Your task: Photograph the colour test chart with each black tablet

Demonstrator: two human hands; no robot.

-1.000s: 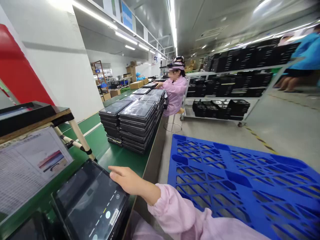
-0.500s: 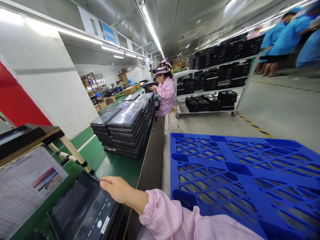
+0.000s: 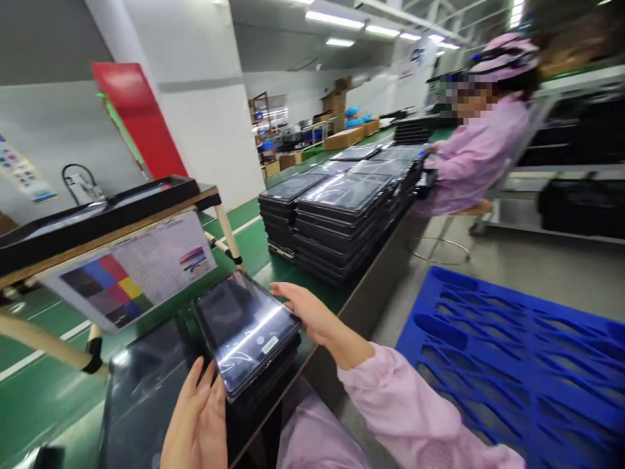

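A tablet (image 3: 251, 332) with a glossy film-covered screen and a small white label lies on top of a low stack of dark tablets near the bench edge. My right hand (image 3: 310, 312) holds its far right edge, the fingertips partly hidden by it. My left hand (image 3: 198, 417) is at the tablet's near left side, palm turned toward it, fingers stretched out; whether they touch the edge I cannot tell. Left of the stack, a larger dark panel (image 3: 146, 391) lies flat on the green bench, partly behind my left hand.
Tall stacks of tablets (image 3: 342, 202) stand farther along the green bench. On the left, a pipe-framed shelf (image 3: 227, 228) carries a black tray and a printed sheet (image 3: 131, 280). A blue pallet (image 3: 527, 365) is on the floor at right. Beyond it sits a co-worker in pink (image 3: 483, 150).
The view has swung left and down. My left hand has come into sight beside the tablet. My right hand stays at the tablet's right edge; the screen's bright icons now look fainter under glare.
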